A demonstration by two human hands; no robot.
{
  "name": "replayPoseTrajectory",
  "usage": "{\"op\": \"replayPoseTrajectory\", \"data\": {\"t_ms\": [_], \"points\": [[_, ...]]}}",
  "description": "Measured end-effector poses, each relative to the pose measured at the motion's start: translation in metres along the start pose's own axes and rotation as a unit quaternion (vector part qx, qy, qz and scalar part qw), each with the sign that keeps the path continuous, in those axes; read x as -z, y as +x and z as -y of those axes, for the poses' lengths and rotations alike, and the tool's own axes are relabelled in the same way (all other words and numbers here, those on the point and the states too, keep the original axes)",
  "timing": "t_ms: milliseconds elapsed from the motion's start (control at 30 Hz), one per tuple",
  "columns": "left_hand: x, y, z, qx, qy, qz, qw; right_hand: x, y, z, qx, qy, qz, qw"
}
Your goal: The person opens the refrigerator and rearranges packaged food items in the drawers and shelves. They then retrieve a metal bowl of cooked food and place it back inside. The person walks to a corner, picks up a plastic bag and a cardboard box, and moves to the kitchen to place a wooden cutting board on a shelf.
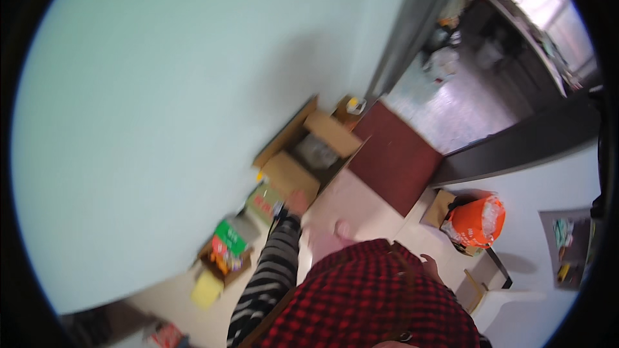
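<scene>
My left hand (296, 201), in a black-and-grey striped sleeve, reaches down to the near flap of an open cardboard box (291, 174). The hand is blurred, so whether its fingers grip the flap or only touch it is unclear. Clear plastic material (318, 151) lies inside the box, which stands against the wall. Just under that hand, a green carton (265, 203) with red writing sits beside the box. My right hand (432, 267) hangs at the right side of my red-and-black checked garment (367, 295), mostly hidden by it; no held thing shows there.
A dark red mat (396, 157) lies before a doorway with a dark frame (411, 24). An orange plastic bag (478, 222) stands at the right wall. Along the left wall is a small carton of colourful packets (227, 261), near a yellow object (206, 289).
</scene>
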State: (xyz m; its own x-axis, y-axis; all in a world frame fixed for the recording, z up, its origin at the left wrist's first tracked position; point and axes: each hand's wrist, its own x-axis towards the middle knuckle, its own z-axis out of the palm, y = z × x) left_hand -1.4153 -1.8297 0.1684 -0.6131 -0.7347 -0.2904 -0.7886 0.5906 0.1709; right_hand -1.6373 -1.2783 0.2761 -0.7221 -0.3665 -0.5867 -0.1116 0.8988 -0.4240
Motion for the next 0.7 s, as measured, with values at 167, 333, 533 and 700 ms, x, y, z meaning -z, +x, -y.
{"op": "replayPoseTrajectory", "data": {"t_ms": [167, 333, 533, 700], "points": [[-0.022, 0.031, -0.022, -0.024, -0.012, 0.019, 0.999, 0.002, -0.061, -0.058, -0.041, 0.019, -0.004, 0.999], [-0.053, 0.077, -0.030, -0.088, 0.014, 0.090, 0.992, 0.031, -0.085, -0.031, -0.171, 0.023, 0.009, 0.985], [-0.018, 0.104, -0.037, -0.146, 0.089, 0.133, 0.976, 0.036, -0.079, 0.068, -0.224, 0.096, 0.076, 0.967], [0.042, 0.035, -0.006, -0.014, 0.023, -0.123, 0.992, 0.017, -0.060, 0.089, -0.204, 0.187, 0.086, 0.957]]}}
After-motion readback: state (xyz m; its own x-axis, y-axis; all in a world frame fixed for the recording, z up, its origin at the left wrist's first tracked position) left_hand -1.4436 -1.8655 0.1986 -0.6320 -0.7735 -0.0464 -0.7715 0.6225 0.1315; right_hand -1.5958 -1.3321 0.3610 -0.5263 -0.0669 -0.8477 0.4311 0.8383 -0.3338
